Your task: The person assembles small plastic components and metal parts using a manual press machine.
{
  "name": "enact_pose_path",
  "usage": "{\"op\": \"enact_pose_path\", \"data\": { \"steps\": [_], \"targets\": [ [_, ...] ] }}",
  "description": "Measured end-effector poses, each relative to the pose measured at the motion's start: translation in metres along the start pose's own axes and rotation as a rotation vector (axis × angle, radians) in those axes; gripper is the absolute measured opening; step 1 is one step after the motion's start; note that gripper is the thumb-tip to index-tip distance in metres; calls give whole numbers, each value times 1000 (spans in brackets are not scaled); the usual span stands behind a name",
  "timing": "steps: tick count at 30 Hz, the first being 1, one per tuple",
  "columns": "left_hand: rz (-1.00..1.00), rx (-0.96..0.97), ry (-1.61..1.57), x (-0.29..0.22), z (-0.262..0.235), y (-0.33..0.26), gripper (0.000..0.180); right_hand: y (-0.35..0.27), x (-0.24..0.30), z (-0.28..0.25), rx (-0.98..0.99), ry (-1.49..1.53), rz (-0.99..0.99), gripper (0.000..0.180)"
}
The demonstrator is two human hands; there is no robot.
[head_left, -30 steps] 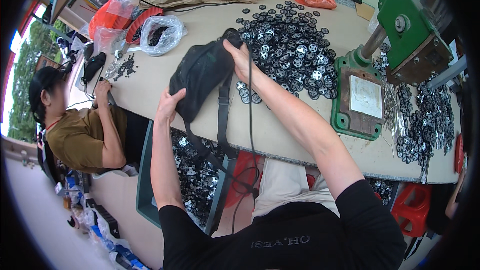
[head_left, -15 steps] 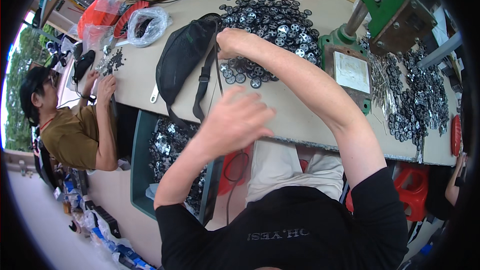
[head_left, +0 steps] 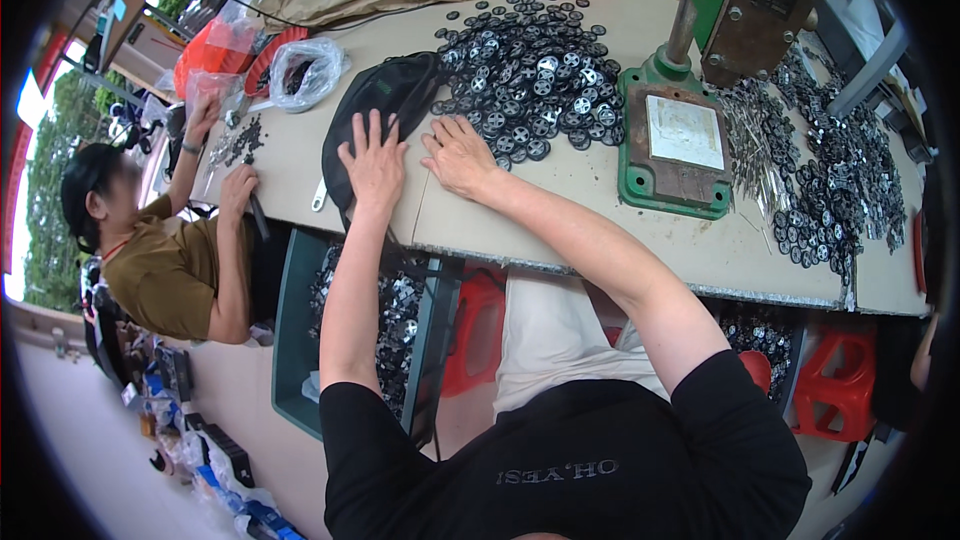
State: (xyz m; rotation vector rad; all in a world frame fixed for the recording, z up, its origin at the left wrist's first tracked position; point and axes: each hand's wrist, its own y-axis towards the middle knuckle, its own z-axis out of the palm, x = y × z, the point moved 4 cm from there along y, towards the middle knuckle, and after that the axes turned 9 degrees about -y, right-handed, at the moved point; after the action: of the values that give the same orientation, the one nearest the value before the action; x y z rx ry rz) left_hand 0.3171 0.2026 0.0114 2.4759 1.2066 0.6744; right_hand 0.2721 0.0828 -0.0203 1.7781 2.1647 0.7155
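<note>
Landmark: a black waist bag [head_left: 385,105] lying flat on the pale worktable [head_left: 560,215], close to the near edge.
Left hand [head_left: 373,162]: palm down on the bag's near end, fingers spread wide and flat, gripping nothing; it seems to pin the bag in place.
Right hand [head_left: 460,153]: flat on the table just right of the bag, fingers loosely spread, empty, at the near edge of the parts heap.
Heap of black round parts [head_left: 530,80]: right of the bag and touching its far side, probably kept within easy reach.
Green hand press [head_left: 690,90]: further right of the bag, beyond the heap, blocking that side.
More metal parts [head_left: 830,180]: well right of the bag, past the press.
Clear plastic bag [head_left: 305,70]: just left of the waist bag.
Teal bin [head_left: 345,340]: below the bag, under the table edge, holding parts.
Co-worker [head_left: 160,250]: well left of the bag, hands on a small pile.
</note>
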Motion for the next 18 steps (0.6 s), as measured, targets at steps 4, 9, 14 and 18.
{"op": "enact_pose_path", "data": {
  "steps": [4,9,14,18],
  "targets": [
    [-63,47,54,23,20,23,42,4,-13,-8,48,3,-10,38],
    [-130,58,65,45,44,44,40,6,-21,-11,72,-497,57,32],
    [-176,-169,34,53,44,35,35,52,2,-16,217,-370,-75,34],
    [-58,-248,-109,26,41,49,36,100,-40,42,-11,-507,-10,35]
  ]
}}
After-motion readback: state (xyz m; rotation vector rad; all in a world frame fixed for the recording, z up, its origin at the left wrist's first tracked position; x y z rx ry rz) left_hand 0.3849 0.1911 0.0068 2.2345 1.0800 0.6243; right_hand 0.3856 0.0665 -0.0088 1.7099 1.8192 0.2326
